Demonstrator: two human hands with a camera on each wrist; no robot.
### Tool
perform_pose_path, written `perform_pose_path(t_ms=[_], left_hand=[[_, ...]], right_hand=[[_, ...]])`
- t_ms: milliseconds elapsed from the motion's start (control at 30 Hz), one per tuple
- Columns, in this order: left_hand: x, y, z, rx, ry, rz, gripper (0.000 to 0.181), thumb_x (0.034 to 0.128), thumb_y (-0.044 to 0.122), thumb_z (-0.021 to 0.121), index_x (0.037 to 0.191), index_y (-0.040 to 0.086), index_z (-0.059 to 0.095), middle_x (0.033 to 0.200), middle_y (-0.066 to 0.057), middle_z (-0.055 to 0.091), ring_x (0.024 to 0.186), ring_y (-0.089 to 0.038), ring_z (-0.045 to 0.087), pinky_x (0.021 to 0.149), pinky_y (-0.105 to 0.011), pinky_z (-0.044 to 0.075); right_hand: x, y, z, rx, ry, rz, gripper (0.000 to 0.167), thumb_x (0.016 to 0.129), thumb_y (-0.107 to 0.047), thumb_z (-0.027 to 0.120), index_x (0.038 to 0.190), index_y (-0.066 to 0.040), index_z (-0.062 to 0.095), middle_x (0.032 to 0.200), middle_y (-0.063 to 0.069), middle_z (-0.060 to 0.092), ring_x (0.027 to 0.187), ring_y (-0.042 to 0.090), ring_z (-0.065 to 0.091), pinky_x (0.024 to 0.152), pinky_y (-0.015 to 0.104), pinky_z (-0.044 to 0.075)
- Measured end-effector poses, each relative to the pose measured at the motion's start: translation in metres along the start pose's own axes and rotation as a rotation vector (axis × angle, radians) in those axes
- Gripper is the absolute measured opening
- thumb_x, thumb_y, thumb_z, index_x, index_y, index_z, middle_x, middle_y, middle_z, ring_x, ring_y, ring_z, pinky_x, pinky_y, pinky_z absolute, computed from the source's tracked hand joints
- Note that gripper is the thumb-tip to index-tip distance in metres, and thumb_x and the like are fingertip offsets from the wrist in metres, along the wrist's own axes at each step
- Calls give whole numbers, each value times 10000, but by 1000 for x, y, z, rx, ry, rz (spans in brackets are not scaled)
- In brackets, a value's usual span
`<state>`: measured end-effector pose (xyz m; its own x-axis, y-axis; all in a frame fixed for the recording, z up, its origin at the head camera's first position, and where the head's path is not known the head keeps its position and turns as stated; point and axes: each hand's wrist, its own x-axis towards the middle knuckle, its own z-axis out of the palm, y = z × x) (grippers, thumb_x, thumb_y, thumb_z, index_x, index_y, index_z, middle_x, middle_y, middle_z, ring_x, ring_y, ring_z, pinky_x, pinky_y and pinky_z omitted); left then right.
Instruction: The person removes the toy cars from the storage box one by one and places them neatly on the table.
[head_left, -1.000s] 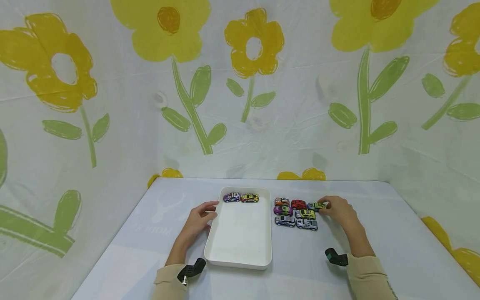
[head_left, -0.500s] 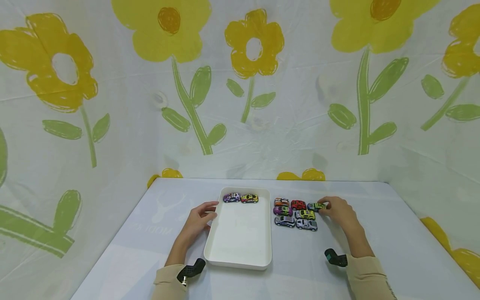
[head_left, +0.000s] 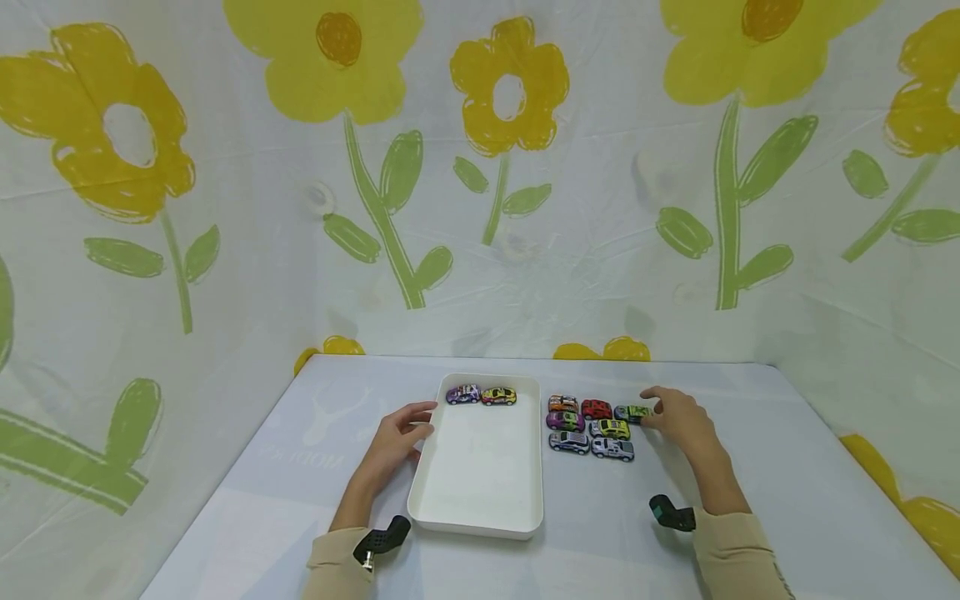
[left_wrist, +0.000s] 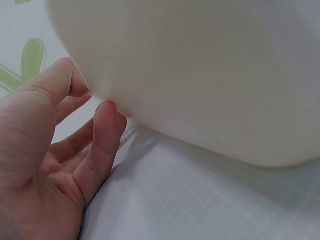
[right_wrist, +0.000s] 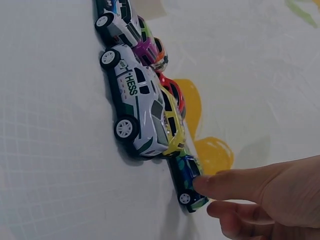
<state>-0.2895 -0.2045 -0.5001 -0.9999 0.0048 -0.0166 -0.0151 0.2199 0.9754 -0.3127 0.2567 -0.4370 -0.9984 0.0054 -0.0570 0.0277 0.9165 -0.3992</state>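
Note:
In the head view my left hand (head_left: 395,437) touches the left side of a white tray (head_left: 476,527) with loosely bent fingers. The left wrist view shows the fingertips against the tray's wall (left_wrist: 190,100). My right hand (head_left: 681,419) is beside a green-and-blue toy car (head_left: 632,413), index finger raised and apart from it in the head view. From the right wrist, a finger of my right hand (right_wrist: 270,195) overlaps the blue-green car (right_wrist: 188,170); contact cannot be told. Inside the tray, a purple-and-white toy car (head_left: 463,394) and a yellow-and-red one (head_left: 498,396) stand end to end.
Right of the tray, several toy cars stand close together: orange (head_left: 563,403), red (head_left: 597,409), purple-green (head_left: 566,421), yellow (head_left: 610,429), grey (head_left: 569,442) and white (head_left: 612,449). A flower-patterned curtain (head_left: 585,275) closes off the white table's (head_left: 600,533) far side.
My right hand's index finger has lifted and straightened away from the green-and-blue car, which it was pinching earlier. The left hand and the tray look unchanged.

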Motion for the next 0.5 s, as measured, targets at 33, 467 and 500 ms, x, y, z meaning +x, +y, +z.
perform_pose_path(t_ms=[33,467,500], left_hand=[[0,0,0,3,0,3,397,878,160,664,1259,270,643,1254,-89,632,923,-196,634,587,-314,538],[-2,3,0,-1,-3,7,397,877,166,663,1260,269,642,1253,-94,636,919,-198,635,583,-313,540],[-2,3,0,-3,-4,7,398,877,164,662,1261,267,641,1254,-95,636,918,-198,635,581,-312,539]], right_hand=[[0,-1,0,-1,4,-2,485,875,-156,696,1321,-28,554,1135,261,625,927,368,601,730,469,502],[-5,-15,-5,-22,36,-51,463,921,-245,660,1327,-47,559,1141,264,634,922,371,611,703,466,514],[-6,-17,-4,-18,35,-52,461,923,-251,657,1326,-49,562,1144,262,636,930,373,612,712,472,513]])
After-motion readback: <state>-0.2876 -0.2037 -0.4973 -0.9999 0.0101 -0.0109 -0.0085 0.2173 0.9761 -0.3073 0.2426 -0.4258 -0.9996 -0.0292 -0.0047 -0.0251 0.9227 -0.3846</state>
